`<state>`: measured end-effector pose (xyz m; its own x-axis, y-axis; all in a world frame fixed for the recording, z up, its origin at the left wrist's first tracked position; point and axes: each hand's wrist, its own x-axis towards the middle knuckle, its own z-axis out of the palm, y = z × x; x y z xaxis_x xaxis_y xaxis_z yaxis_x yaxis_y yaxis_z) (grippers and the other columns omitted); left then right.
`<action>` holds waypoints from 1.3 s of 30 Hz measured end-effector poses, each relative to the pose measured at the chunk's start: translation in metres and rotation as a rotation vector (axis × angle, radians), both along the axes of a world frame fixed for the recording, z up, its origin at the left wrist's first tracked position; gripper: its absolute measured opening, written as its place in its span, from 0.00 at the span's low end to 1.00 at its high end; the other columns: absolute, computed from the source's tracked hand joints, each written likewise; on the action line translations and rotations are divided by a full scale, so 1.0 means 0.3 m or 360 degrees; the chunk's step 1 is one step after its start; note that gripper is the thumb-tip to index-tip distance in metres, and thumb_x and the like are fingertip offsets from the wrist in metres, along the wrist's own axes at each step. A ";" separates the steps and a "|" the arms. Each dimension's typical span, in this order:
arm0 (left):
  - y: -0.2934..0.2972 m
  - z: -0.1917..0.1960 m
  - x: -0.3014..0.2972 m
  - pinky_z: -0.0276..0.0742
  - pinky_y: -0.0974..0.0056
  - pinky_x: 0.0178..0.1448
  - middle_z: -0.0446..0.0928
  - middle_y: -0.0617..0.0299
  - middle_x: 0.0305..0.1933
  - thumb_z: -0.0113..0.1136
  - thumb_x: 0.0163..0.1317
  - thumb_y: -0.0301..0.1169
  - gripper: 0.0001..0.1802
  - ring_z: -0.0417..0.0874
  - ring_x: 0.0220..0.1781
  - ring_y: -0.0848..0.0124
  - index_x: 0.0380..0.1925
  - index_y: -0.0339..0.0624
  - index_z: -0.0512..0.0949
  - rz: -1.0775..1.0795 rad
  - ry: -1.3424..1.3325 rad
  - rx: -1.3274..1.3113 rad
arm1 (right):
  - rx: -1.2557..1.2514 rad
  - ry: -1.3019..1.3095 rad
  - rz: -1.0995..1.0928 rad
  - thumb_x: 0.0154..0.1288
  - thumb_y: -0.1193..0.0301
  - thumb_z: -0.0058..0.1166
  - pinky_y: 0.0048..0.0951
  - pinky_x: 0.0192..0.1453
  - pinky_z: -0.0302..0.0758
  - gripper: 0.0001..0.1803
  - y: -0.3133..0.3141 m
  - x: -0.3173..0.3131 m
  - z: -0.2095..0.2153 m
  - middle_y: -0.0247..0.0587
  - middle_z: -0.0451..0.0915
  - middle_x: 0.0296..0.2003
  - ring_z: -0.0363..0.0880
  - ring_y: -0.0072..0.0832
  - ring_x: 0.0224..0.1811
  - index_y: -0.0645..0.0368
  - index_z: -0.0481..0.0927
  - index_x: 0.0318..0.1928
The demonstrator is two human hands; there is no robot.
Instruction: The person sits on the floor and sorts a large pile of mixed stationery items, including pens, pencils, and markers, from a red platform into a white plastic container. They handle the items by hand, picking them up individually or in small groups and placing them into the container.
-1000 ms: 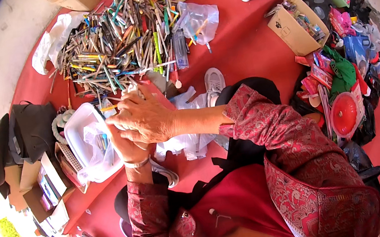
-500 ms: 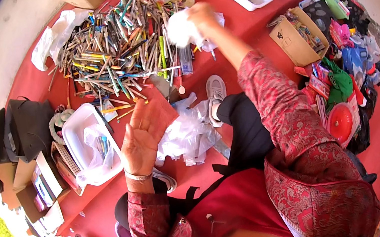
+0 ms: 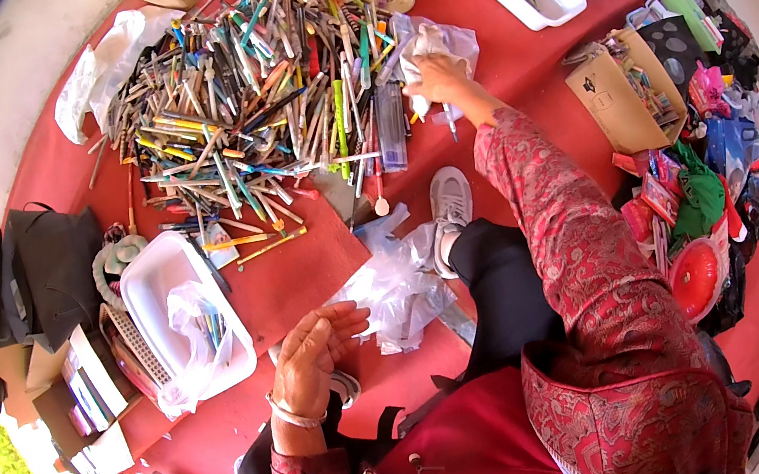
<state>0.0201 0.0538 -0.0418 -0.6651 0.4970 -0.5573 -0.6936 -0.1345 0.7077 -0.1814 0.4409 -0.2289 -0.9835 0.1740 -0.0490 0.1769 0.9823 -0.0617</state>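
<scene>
My right hand (image 3: 442, 82) reaches to the right edge of a big heap of pens and pencils (image 3: 242, 89). Its fingers are closed on a crumpled white cloth (image 3: 426, 41), which lies against a pale clear plastic bag (image 3: 463, 41). Some fingertips are hidden by the cloth and hand. A clear, long pen case (image 3: 392, 128) lies just to the left. Low in front of my body, my left hand (image 3: 306, 367) is raised, holding nothing, fingers stretched out toward the right. Crumpled clear plastic bags (image 3: 392, 280) lie on the step beyond it.
On the left, a white tray (image 3: 135, 280) holds a plastic bag with pens, next to an open carton (image 3: 54, 406) and black bags (image 3: 55, 269). To the right stand a cardboard box (image 3: 604, 101), a red round basket (image 3: 696, 277) and a white tray of grey-green items (image 3: 553, 11).
My right hand has come down with the white cloth onto the plastic bag beside the heap. My left hand has drawn back toward my body and turned sideways.
</scene>
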 end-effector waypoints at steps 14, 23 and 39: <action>0.017 -0.063 -0.012 0.70 0.66 0.48 0.75 0.50 0.40 0.43 0.60 0.34 0.17 0.77 0.42 0.65 0.43 0.31 0.69 0.0066 -0.0050 -0.0320 | 0.0251 0.0640 0.0076 0.53 0.73 0.43 0.39 0.36 0.72 0.07 0.130 -0.003 0.068 0.46 0.77 0.28 0.78 0.39 0.31 0.58 0.74 0.32; 0.028 -0.068 -0.001 0.67 0.70 0.48 0.75 0.55 0.42 0.43 0.60 0.32 0.16 0.74 0.45 0.70 0.43 0.33 0.70 -0.0105 -0.0012 -0.0359 | 0.0873 0.0789 0.0265 0.52 0.73 0.44 0.36 0.46 0.69 0.09 0.287 0.110 -0.007 0.44 0.77 0.33 0.77 0.36 0.36 0.58 0.77 0.32; 0.027 -0.040 0.037 0.68 0.67 0.49 0.75 0.53 0.40 0.42 0.60 0.30 0.16 0.75 0.44 0.68 0.43 0.29 0.69 -0.0477 0.0353 -0.0334 | -0.1190 -0.0357 -0.0628 0.55 0.54 0.49 0.29 0.19 0.72 0.21 0.035 0.115 0.093 0.41 0.77 0.18 0.75 0.30 0.12 0.63 0.75 0.24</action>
<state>0.0313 0.0620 -0.0538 -0.6237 0.5776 -0.5267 -0.5078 0.2129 0.8348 -0.1470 0.4513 -0.2010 -0.8117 0.3447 -0.4716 0.5807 0.5626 -0.5884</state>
